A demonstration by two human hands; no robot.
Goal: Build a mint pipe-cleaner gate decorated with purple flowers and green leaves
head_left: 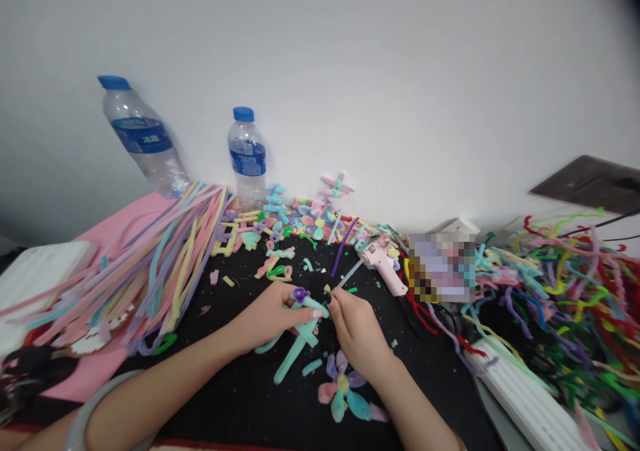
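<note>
My left hand [280,318] is closed around a mint-green pipe-cleaner piece [293,354] with a small purple curl at its top. Its long flat end points down toward the black mat. Close beside it, my right hand [357,324] has thumb and fingers pinched together at the piece's right end; what sits between those fingertips is too small to make out. Below my hands lie a multicoloured pipe-cleaner flower [343,384] with a yellow centre and a short mint offcut [312,368]. Beyond my right hand rests a pale pink glue gun [385,268].
A bundle of pastel pipe cleaners [175,258] lies at left on a pink sheet [120,228]. Two plastic bottles, one leaning [143,134] and one upright [247,154], stand by the wall. Finished fuzzy shapes line the back; a white power strip [530,391] and tangled pipe cleaners [575,291] fill the right.
</note>
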